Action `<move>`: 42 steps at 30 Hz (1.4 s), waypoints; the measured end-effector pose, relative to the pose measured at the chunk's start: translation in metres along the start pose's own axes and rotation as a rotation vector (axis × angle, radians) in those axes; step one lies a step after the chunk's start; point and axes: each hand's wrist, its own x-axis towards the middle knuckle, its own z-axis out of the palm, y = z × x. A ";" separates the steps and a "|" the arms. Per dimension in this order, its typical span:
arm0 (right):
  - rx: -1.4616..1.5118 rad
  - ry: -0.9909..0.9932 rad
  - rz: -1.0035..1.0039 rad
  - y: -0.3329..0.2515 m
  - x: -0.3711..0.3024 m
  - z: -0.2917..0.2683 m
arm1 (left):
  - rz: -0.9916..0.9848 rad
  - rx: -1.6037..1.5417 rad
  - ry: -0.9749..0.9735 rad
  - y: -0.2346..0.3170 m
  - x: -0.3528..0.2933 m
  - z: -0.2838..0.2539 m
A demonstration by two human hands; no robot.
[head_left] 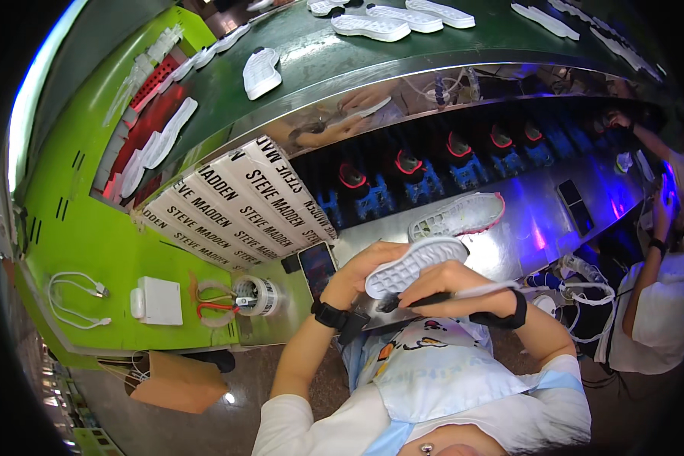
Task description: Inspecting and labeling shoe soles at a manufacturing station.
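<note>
Metal bench (513,254), green belt (308,64) behind. Left hand (359,267) clamped on white sole (414,266) held above bench; right hand (456,285) fingers closed round dark tool (427,299) at sole's lower end, contact unclear. Sole looks mid-work; second sole (460,215) lies just beyond, finished or not can't tell; belt soles (262,74) probably left.

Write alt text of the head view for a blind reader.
A person's left hand holds a white waffle-patterned shoe sole while the right hand holds a dark tool near it. A second sole lies beyond on the metal bench; more white soles lie on a green surface behind.
</note>
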 end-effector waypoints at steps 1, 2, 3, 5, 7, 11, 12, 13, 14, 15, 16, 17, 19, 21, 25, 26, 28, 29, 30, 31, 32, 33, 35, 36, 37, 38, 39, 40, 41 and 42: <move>-0.068 0.094 -0.045 -0.003 0.002 -0.006 | -0.121 0.147 -0.068 0.003 -0.001 0.002; -0.135 0.187 -0.090 -0.005 0.005 -0.012 | -0.223 0.150 -0.075 0.014 0.004 0.004; -0.328 0.126 -0.155 -0.006 0.007 -0.015 | -0.294 0.148 -0.088 0.016 0.008 -0.001; -0.241 0.052 -0.157 0.001 -0.003 -0.013 | -0.403 0.206 0.000 0.014 0.006 -0.005; 0.107 0.022 0.059 0.006 -0.021 -0.019 | -0.464 0.138 0.032 0.016 -0.006 -0.013; 0.409 0.555 0.261 -0.007 -0.007 -0.022 | 0.222 -0.975 -0.263 -0.025 -0.011 -0.003; 0.321 0.592 0.176 0.004 -0.005 -0.003 | 0.334 -0.613 -0.100 -0.027 -0.007 0.015; 0.292 0.492 0.304 0.000 0.000 0.005 | 0.398 -0.639 -0.058 -0.036 -0.004 0.021; 0.262 0.390 0.431 -0.003 0.003 0.011 | 0.463 -0.663 -0.015 -0.044 -0.003 0.026; 0.358 0.526 0.318 0.004 0.005 0.018 | 0.501 -0.740 -0.203 -0.058 0.003 0.010; 0.387 0.671 0.330 0.017 0.010 0.018 | 0.490 -0.741 -0.026 -0.063 0.004 0.012; 0.095 0.733 0.192 0.025 0.013 0.021 | 0.452 -0.803 0.034 -0.066 0.002 0.011; -0.103 0.659 0.028 0.020 0.018 0.032 | 0.460 -0.922 -0.037 -0.067 0.005 0.008; 0.100 0.425 0.013 0.013 0.016 0.049 | 0.497 -0.986 -0.200 -0.061 0.001 0.013; 0.216 0.660 0.167 0.022 0.022 0.032 | 0.530 -0.867 0.006 -0.048 0.000 0.007; 0.343 0.475 0.238 0.014 0.015 0.037 | 0.550 -0.884 -0.057 -0.050 0.000 0.010; 0.552 0.259 0.484 0.002 0.010 0.031 | 0.474 -0.816 -0.024 -0.041 -0.005 0.011; 0.668 0.337 0.447 0.014 0.012 0.026 | 0.474 -0.684 -0.023 -0.035 -0.003 0.007; 0.594 0.456 0.319 0.013 0.017 0.018 | 0.472 -0.554 -0.021 -0.030 -0.002 0.006; 0.520 0.422 0.279 0.018 0.016 0.019 | 0.437 -0.557 -0.044 -0.027 0.002 0.003; 0.445 0.389 0.239 0.023 0.014 0.021 | 0.434 -0.558 -0.044 -0.028 -0.001 0.003; 0.476 0.293 0.297 0.019 0.013 0.016 | 0.368 -0.528 -0.096 -0.024 -0.001 -0.002; 0.502 0.151 0.450 -0.002 0.012 0.000 | 0.278 -0.462 -0.084 -0.012 -0.007 0.003; 0.564 0.211 0.390 0.000 0.012 -0.004 | 0.268 -0.465 -0.087 -0.005 -0.008 0.014; 0.401 0.207 0.227 0.003 0.013 -0.005 | 0.218 -0.403 -0.056 0.004 -0.005 0.023; 0.235 0.199 0.065 0.006 0.013 -0.005 | 0.168 -0.340 -0.025 0.008 -0.004 0.027; 0.086 0.195 -0.122 0.006 0.016 -0.005 | 0.102 -0.325 0.037 0.011 -0.004 0.024; 0.076 0.078 -0.080 0.002 0.013 -0.014 | 0.108 -0.322 0.036 0.015 -0.005 0.024; 0.090 0.064 0.051 -0.006 0.011 -0.020 | 0.039 -0.236 0.141 0.018 -0.008 0.025; 0.111 0.051 0.192 -0.010 0.007 -0.022 | -0.039 -0.156 0.246 0.023 -0.015 0.041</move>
